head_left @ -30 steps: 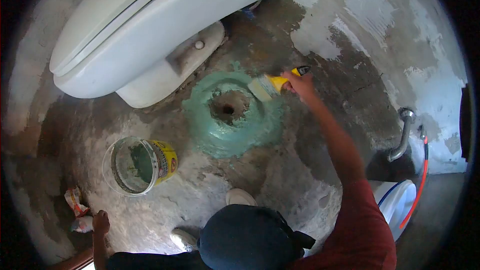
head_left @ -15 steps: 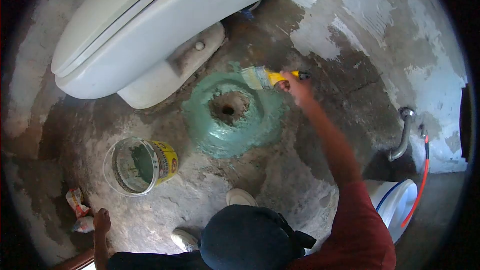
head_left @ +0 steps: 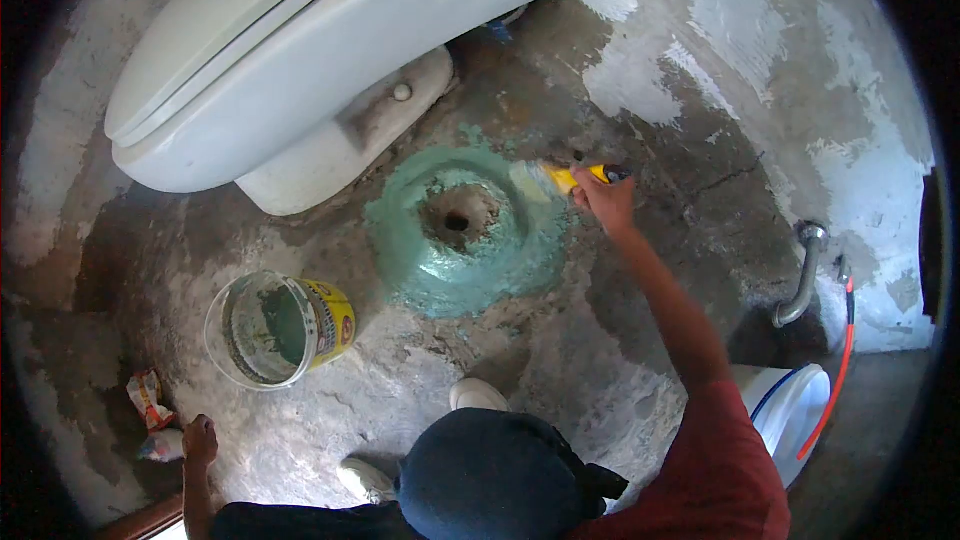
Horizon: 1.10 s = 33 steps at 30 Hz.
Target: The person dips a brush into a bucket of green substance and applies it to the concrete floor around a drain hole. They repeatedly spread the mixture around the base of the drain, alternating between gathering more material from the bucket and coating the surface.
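My right hand (head_left: pixel 606 202) is closed around the yellow handle of a paintbrush (head_left: pixel 560 180). The pale bristles touch the upper right side of a ring of wet green coating (head_left: pixel 470 280) on the floor. Inside the ring is a rough drain hole (head_left: pixel 457 221). My left hand (head_left: pixel 200 440) is curled closed at the lower left, with nothing visible in it, close to a crumpled packet (head_left: pixel 162 445). To the left of the ring stands a yellow-labelled bucket (head_left: pixel 330 322) with green coating inside.
A white toilet (head_left: pixel 300 70) lies tilted at the upper left, beside the ring. On the right are a white bucket (head_left: pixel 790 410), a red hose (head_left: pixel 838 370) and a metal pipe (head_left: pixel 803 275) at the wall. My shoes (head_left: pixel 478 395) are just below the ring.
My right hand and the paintbrush have moved slightly right and down along the green ring. My left hand stays nearly where it was.
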Available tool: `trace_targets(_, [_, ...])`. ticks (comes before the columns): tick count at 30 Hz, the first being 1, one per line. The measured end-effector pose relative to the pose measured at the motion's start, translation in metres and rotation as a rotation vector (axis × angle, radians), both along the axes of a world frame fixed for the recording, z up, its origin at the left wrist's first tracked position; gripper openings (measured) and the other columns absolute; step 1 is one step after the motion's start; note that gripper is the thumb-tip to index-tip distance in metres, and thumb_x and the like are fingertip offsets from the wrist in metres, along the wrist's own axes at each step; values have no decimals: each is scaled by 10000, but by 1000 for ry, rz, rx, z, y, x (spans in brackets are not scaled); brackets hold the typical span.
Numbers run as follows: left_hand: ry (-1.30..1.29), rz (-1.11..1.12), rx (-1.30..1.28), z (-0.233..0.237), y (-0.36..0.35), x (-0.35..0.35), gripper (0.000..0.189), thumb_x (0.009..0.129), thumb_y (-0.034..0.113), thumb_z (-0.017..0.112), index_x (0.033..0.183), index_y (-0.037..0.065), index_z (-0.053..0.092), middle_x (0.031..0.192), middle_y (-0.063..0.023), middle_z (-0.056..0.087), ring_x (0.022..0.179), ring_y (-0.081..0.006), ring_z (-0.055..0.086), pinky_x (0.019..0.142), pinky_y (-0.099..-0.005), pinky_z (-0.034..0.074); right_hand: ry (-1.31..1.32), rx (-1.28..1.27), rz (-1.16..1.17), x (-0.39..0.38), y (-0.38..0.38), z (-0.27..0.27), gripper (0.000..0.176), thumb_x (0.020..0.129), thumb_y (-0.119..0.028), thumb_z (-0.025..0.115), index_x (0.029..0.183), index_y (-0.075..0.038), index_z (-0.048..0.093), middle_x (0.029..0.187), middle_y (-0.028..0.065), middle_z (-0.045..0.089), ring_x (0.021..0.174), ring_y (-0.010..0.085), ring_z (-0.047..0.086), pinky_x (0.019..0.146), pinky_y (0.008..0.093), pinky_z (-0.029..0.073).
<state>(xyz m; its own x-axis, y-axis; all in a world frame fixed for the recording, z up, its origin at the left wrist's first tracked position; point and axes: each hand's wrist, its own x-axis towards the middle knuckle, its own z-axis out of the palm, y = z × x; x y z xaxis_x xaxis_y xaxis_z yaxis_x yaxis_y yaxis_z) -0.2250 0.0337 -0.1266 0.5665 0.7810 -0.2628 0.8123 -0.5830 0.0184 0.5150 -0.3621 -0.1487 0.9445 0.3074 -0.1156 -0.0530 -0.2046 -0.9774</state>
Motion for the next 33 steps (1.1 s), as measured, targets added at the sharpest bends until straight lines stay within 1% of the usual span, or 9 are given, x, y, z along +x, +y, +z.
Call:
trace_targets(7, [91, 6, 26, 8, 0, 7, 161, 855, 193, 480, 810, 70, 576, 781, -181, 612, 793, -377, 581, 681, -470, 452, 188, 299, -228, 8, 54, -14, 290, 783, -216, 699, 624, -40, 532, 528, 58, 556, 388, 116, 495, 344, 262, 349])
trace_targets(10, [139, 57, 1, 8, 2, 9, 159, 855, 189, 479, 805, 73, 575, 790, -181, 612, 794, -376, 582, 678, -473, 451, 249, 274, -290, 14, 48, -46, 225, 796, -231, 674, 758, -39, 563, 553, 56, 566, 396, 109, 490, 357, 240, 344])
trace_targets(13, [141, 84, -31, 15, -3, 20, 158, 853, 189, 481, 807, 72, 577, 798, -178, 613, 804, -372, 582, 683, -475, 449, 227, 162, -101, 1, 3, -73, 225, 793, -231, 668, 746, -45, 551, 550, 57, 567, 392, 107, 493, 347, 245, 339])
trace_targets(16, [159, 39, -34, 12, -3, 18, 159, 848, 194, 487, 816, 70, 580, 796, -171, 614, 813, -365, 581, 686, -473, 448, 270, -36, -254, -22, -29, -64, 233, 792, -239, 664, 736, -48, 544, 542, 50, 556, 383, 108, 485, 350, 245, 351])
trace_targets(22, [118, -47, 32, -13, 20, -1, 152, 840, 188, 490, 827, 68, 582, 789, -162, 613, 807, -354, 579, 680, -457, 448, 342, 119, -366, -21, -24, -21, 270, 775, -276, 670, 709, -47, 542, 544, 42, 554, 414, 104, 491, 393, 229, 387])
trace_targets(25, [105, -105, 68, -4, 11, 10, 143, 838, 181, 491, 826, 70, 582, 778, -159, 610, 789, -355, 578, 669, -453, 449, 403, 409, -374, 1, -1, -55, 268, 769, -279, 669, 673, -61, 545, 569, 53, 578, 456, 100, 531, 408, 222, 401])
trace_targets(27, [116, -61, 55, 4, 5, 13, 135, 836, 173, 491, 827, 73, 582, 768, -159, 607, 773, -359, 579, 663, -455, 450, 483, 331, -430, 0, 8, -76, 265, 770, -272, 663, 665, -59, 545, 569, 57, 578, 459, 103, 536, 410, 219, 404])
trace_targets(30, [112, 57, 8, 6, 3, 11, 120, 834, 159, 493, 829, 78, 582, 758, -164, 603, 749, -370, 581, 657, -462, 451, 428, 227, -277, -11, -13, -91, 251, 770, -259, 652, 676, -52, 546, 557, 56, 570, 452, 108, 530, 403, 215, 393])
trace_targets(33, [100, 76, 2, 2, -5, -4, 112, 831, 152, 496, 832, 81, 583, 772, -174, 606, 745, -378, 585, 662, -466, 453, 311, 50, -218, -11, -35, -70, 225, 771, -228, 637, 678, -47, 540, 545, 52, 559, 442, 109, 515, 398, 223, 375])
